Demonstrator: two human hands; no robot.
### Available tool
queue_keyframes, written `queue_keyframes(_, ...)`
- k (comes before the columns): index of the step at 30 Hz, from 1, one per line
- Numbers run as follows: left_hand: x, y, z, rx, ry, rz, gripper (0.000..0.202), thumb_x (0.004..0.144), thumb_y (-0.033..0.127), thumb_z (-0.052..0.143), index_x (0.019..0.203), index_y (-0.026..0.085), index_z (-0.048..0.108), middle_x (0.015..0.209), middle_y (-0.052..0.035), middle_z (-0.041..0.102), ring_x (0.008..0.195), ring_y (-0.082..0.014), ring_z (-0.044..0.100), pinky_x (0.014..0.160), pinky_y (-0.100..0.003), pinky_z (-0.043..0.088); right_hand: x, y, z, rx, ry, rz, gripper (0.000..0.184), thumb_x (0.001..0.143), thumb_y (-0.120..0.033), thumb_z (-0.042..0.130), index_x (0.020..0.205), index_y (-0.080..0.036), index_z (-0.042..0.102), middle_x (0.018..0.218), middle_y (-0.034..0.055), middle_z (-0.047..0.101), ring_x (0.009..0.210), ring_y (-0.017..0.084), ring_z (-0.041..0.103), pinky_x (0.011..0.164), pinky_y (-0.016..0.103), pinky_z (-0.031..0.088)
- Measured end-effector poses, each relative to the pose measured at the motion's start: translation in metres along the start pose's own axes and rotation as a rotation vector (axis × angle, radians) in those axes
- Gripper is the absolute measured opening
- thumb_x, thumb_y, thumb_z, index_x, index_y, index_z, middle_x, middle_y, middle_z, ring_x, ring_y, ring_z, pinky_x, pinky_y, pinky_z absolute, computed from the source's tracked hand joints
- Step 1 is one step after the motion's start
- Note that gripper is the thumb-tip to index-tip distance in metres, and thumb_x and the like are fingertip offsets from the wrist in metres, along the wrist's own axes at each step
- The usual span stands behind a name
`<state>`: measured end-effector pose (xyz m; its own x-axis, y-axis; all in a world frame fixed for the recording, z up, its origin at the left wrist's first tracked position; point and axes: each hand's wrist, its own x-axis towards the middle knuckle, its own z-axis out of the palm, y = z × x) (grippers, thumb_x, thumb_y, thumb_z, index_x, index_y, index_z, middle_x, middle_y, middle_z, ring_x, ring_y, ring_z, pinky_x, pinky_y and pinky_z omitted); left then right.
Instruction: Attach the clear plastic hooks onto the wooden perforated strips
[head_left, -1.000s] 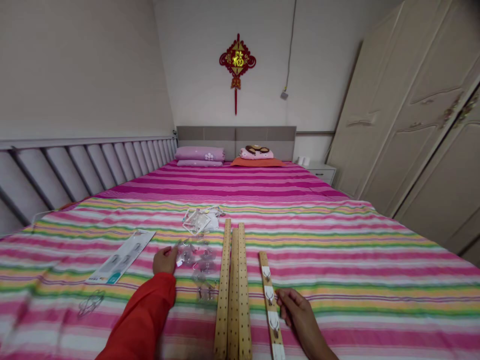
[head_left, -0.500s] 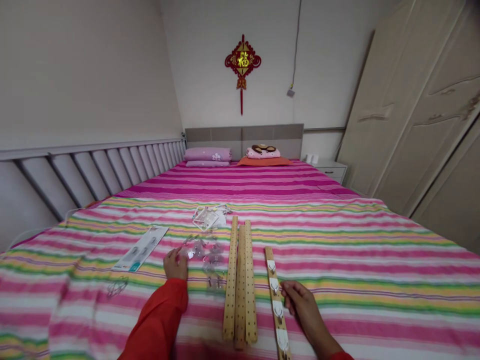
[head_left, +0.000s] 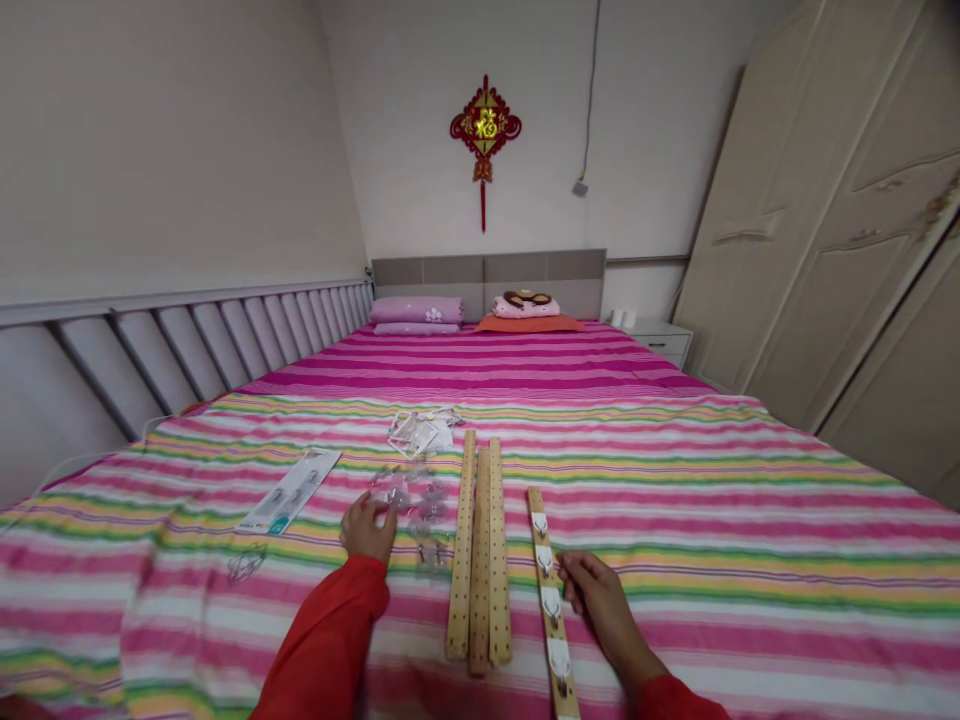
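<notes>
My left hand (head_left: 369, 527) is over the near left side of a cluster of clear hooks (head_left: 429, 505), its fingers curled and thumb drawn in. A pale clear piece, apparently one of these hooks, shows between thumb and forefinger. My right hand (head_left: 598, 600) lies just right of a narrow wooden strip (head_left: 549, 575) bearing a row of white-backed metal hooks (head_left: 551, 605). Its thumb and forefinger are pinched together by the strip's edge; what they hold, if anything, is hidden. Three perforated wooden bars (head_left: 480, 560) lie side by side between my hands.
A hook package (head_left: 292, 490) and a tangle of thin clear pieces (head_left: 246, 563) lie at left. Loose packaging (head_left: 420, 432) is beyond the clear hooks. The striped bedsheet (head_left: 712, 530) spreads underneath. A slatted rail (head_left: 225, 335) runs along the left; wardrobes (head_left: 832, 220) stand at right.
The view has shifted slightly. My left hand has moved a little to the right among the clear hooks. My right hand stays beside the hook strip.
</notes>
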<state>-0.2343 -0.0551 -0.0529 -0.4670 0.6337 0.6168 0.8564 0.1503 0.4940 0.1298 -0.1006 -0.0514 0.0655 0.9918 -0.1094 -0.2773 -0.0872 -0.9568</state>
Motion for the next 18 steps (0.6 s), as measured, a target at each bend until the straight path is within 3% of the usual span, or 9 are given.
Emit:
queue_keyframes(4, -0.004, 0.001, -0.004, -0.029, 0.017, 0.006, 0.014, 0.071, 0.031, 0.055, 0.068, 0.020, 0.063, 0.112, -0.0117, 0.061, 0.109, -0.0284, 0.051, 0.096, -0.043, 0.036, -0.001, -0.001, 0.000, -0.001, -0.004, -0.002, 0.041, 0.057, -0.053, 0.074, 0.064, -0.015, 0.063, 0.042, -0.0026, 0.054, 0.030, 0.005, 0.035, 0.033, 0.020, 0.021)
queue_keyframes(12, -0.015, 0.001, -0.018, -0.229, 0.109, -0.091, 0.028, 0.069, 0.039, 0.052, 0.086, 0.019, 0.062, 0.109, -0.0129, 0.059, 0.109, -0.0289, 0.051, 0.098, -0.046, 0.036, 0.001, 0.001, 0.000, 0.012, -0.015, -0.021, 0.040, 0.058, -0.053, 0.074, 0.062, -0.014, 0.062, 0.040, -0.0025, 0.054, 0.028, 0.005, 0.035, 0.033, 0.019, 0.020)
queue_keyframes(15, -0.024, 0.012, -0.034, -0.370, 0.167, -0.191, 0.031, 0.068, 0.043, 0.054, 0.086, 0.019, 0.062, 0.104, -0.0104, 0.058, 0.108, -0.0282, 0.051, 0.098, -0.046, 0.037, 0.002, 0.002, 0.000, 0.030, -0.009, -0.027, 0.039, 0.058, -0.051, 0.074, 0.061, -0.015, 0.062, 0.040, -0.0027, 0.053, 0.028, 0.005, 0.035, 0.032, 0.019, 0.020)
queue_keyframes(18, -0.033, 0.041, -0.066, -0.525, 0.208, -0.262, 0.035, 0.071, 0.045, 0.055, 0.093, 0.018, 0.062, 0.108, -0.0100, 0.058, 0.110, -0.0276, 0.051, 0.095, -0.044, 0.041, 0.003, 0.003, 0.001, 0.037, 0.001, -0.041, 0.036, 0.059, -0.049, 0.073, 0.060, -0.015, 0.061, 0.040, -0.0030, 0.054, 0.028, 0.005, 0.035, 0.032, 0.019, 0.019)
